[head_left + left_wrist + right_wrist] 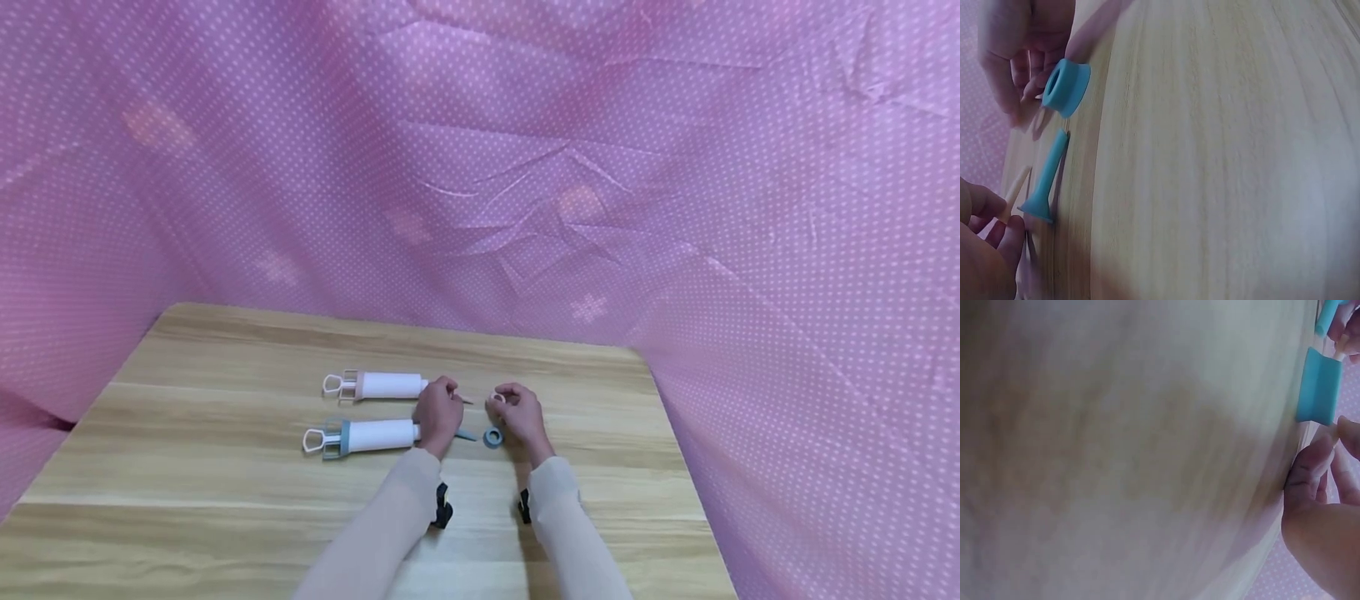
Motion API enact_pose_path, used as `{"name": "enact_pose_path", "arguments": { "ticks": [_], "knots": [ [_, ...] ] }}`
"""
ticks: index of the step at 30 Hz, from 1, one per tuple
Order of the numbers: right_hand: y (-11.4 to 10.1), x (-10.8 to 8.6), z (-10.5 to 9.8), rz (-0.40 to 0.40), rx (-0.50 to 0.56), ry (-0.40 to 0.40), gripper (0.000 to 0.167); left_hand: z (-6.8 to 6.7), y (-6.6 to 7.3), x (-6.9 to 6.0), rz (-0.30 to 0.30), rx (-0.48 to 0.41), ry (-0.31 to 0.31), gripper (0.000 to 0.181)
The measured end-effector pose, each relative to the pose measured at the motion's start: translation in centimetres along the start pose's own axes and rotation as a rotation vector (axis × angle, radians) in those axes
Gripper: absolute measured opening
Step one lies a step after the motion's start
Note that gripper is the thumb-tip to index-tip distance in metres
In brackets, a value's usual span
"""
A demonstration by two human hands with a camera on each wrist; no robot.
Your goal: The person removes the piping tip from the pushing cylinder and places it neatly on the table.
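Observation:
My left hand [440, 412] pinches a small beige tapered nozzle [1017, 187] between thumb and fingers. A matching teal nozzle [1049, 181] with a flared base lies just beside it on the table. My right hand [521, 415] holds a beige ring cap [497, 398] between thumb and fingertips, mostly hidden in both wrist views. Close to that hand, a teal ring cap [492, 437] with a round hole rests on the wood. Left of the left hand lie two syringe-like presses with white barrels, one beige-collared [392, 385], one teal-collared [381, 435]; the hand covers part of their right ends.
Both presses have white loop handles pointing left. The wood-grain table [187, 500] carries all the parts. A pink dotted cloth [480, 208] hangs behind the table and along its sides. Each wrist wears a black camera mount.

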State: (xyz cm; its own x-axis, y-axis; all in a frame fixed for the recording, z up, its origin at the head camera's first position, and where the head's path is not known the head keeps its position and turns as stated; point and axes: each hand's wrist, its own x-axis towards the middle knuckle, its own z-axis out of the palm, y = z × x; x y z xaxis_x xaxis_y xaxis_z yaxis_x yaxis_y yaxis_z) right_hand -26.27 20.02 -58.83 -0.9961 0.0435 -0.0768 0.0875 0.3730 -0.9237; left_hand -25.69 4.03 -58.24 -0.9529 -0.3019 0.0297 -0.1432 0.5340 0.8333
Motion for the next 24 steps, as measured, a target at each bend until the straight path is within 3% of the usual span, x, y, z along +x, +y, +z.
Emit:
{"name": "enact_pose_path", "arguments": {
  "ticks": [9,16,24],
  "knots": [
    [-0.11,-0.01,0.10,-0.012,-0.062,-0.007,0.027,0.15,-0.22,-0.33,0.018,-0.012,0.019,0.021],
    [0.03,0.30,-0.05,-0.017,-0.125,-0.025,0.028,0.31,-0.24,-0.34,0.006,-0.012,0.000,0.022],
    [-0.03,0.59,-0.12,0.014,-0.120,-0.043,0.028,0.39,-0.30,-0.27,0.015,-0.009,0.000,0.022]
  ]
}}
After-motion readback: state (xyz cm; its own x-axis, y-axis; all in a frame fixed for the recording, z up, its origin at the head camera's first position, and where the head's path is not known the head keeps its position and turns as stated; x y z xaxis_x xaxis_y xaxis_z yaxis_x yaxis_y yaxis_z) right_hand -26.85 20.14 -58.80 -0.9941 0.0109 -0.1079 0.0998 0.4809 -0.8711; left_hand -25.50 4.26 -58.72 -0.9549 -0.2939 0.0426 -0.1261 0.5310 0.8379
